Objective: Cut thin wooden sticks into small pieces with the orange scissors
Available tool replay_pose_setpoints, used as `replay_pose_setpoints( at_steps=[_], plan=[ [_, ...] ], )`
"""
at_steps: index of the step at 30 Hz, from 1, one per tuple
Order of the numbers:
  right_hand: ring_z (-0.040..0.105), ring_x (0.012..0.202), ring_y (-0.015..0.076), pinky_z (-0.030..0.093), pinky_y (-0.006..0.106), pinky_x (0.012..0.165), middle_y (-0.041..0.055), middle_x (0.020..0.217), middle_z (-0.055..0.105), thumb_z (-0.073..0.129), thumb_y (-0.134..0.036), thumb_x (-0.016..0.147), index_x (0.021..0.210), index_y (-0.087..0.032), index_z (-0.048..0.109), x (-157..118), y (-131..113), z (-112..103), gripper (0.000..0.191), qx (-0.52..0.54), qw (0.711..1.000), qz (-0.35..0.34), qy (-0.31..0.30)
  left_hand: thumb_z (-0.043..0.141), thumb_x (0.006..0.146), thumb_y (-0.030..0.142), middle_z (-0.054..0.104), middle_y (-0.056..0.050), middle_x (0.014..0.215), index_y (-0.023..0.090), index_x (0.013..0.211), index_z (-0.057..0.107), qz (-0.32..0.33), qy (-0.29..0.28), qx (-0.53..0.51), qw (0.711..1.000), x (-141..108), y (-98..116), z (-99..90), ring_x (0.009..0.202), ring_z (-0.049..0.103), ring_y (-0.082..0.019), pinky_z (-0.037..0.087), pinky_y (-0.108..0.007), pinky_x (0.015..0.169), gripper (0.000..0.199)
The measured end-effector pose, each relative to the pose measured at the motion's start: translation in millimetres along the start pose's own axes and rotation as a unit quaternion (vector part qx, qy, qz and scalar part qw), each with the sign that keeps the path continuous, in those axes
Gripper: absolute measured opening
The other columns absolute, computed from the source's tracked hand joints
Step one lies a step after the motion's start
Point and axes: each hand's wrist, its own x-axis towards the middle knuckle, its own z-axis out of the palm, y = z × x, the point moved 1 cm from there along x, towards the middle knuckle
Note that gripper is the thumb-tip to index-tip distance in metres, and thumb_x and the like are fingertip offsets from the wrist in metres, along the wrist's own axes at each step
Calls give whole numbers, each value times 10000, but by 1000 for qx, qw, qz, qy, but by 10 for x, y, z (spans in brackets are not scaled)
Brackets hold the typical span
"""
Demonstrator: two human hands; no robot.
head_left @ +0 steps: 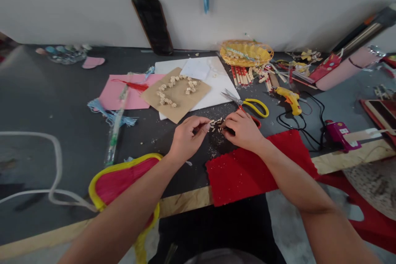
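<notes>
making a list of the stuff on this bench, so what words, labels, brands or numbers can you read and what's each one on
No text can be read for certain.
Purple box: pale label, too small to read.
Yellow glue gun: no legible marking.
Pink bottle: no readable brand.

On the dark desk (77, 99), in the middle of the frame, the left hand (189, 137) and the right hand (243, 129) are at small pale stick pieces (217, 124); the left fingertips pinch near them. Above the hands, a brown sheet (182, 101) carries little clusters (166, 99), set in a curve. Scissors (247, 102) with yellow handles lie close to the right hand. A yellow basket (246, 62) is at upper right of centre, and a red cloth (244, 175) lies under the right forearm. In the upper part, a dark phone (154, 24) leans against the wall (93, 4).
</notes>
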Motion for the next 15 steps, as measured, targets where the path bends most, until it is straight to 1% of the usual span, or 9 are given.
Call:
replay_pose_setpoints(
  at_steps=[2, 4, 6, 8, 10, 12, 13, 15],
  plan=[
    [527, 940, 239, 438, 393, 820, 64, 948, 660, 605, -259, 850, 854, -187, 647, 15, -7, -2, 83, 12, 999, -10, 32, 557, 887, 271, 685, -40, 840, 167, 910, 684, -6, 2, -10, 1000, 3, 9, -1, 761, 598, -135, 455, -241, 681, 166],
    [555, 916, 219, 459, 385, 834, 61, 919, 658, 607, -250, 853, 840, -188, 623, 32, -27, -31, 65, 56, 993, -26, 97, 562, 884, 291, 675, -38, 824, 165, 904, 689, -24, 0, -39, 999, 3, 34, 3, 733, 581, -131, 441, -244, 663, 180],
    [579, 898, 198, 480, 371, 834, 50, 891, 652, 604, -253, 862, 845, -202, 599, 44, -64, -80, 54, 112, 977, -43, 176, 578, 873, 321, 673, -38, 818, 162, 902, 692, -64, -12, -111, 992, -3, 68, 18, 732, 577, -132, 438, -248, 665, 197],
    [596, 883, 188, 499, 366, 809, 39, 871, 650, 607, -254, 863, 864, -218, 585, 48, -113, -127, 42, 149, 958, -65, 235, 611, 848, 355, 671, -33, 798, 160, 897, 693, -120, -31, -214, 969, -16, 103, 45, 692, 560, -122, 430, -242, 634, 217],
    [607, 866, 188, 510, 369, 781, 38, 868, 652, 615, -246, 857, 885, -226, 586, 49, -159, -154, 45, 164, 948, -88, 259, 655, 813, 378, 654, -17, 753, 161, 883, 693, -165, -57, -309, 935, -31, 134, 72, 616, 512, -97, 403, -227, 576, 231],
    [613, 852, 190, 516, 371, 764, 43, 866, 657, 622, -235, 855, 900, -226, 593, 47, -187, -161, 54, 171, 943, -103, 267, 684, 791, 388, 641, -7, 733, 164, 871, 694, -189, -87, -364, 908, -42, 160, 88, 580, 473, -80, 383, -217, 548, 238],
    [614, 848, 190, 518, 370, 759, 46, 866, 660, 626, -228, 853, 907, -225, 597, 46, -193, -159, 61, 175, 941, -107, 269, 691, 786, 392, 640, -7, 735, 165, 865, 694, -192, -102, -377, 900, -44, 171, 90, 584, 474, -78, 387, -215, 552, 240],
    [617, 841, 188, 523, 365, 753, 49, 864, 665, 632, -212, 852, 919, -222, 601, 43, -197, -150, 75, 183, 939, -110, 269, 695, 782, 405, 645, -14, 748, 163, 853, 692, -189, -127, -378, 897, -41, 191, 85, 607, 492, -84, 409, -217, 573, 253]
  ],
)
